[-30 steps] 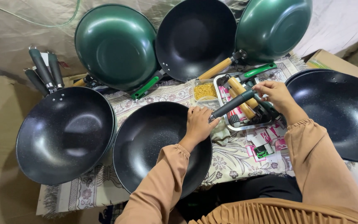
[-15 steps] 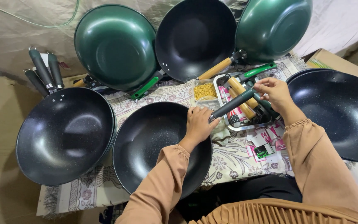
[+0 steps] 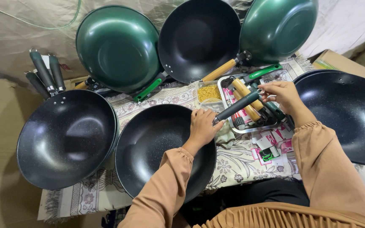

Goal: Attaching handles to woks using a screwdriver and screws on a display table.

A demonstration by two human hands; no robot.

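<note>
The black wok (image 3: pixel 157 152) sits on the patterned cloth (image 3: pixel 241 160) at the bench's front; likely heavy, rigid and slick-coated, best steadied at the rim. The left hand (image 3: pixel 202 126) presses there, fingers closed over the edge, while the right hand (image 3: pixel 281 95) pinches the dark handle (image 3: pixel 237 107) at its far end.

Both arms were covered by long, loose sleeves of tan-brown fabric. Each sleeve ended in a gathered, elasticated cuff at the wrist. The left hand (image 3: pixel 202 125) and right hand (image 3: pixel 283 93) were bare. Pleated tan-brown fabric covered the lap.
</note>
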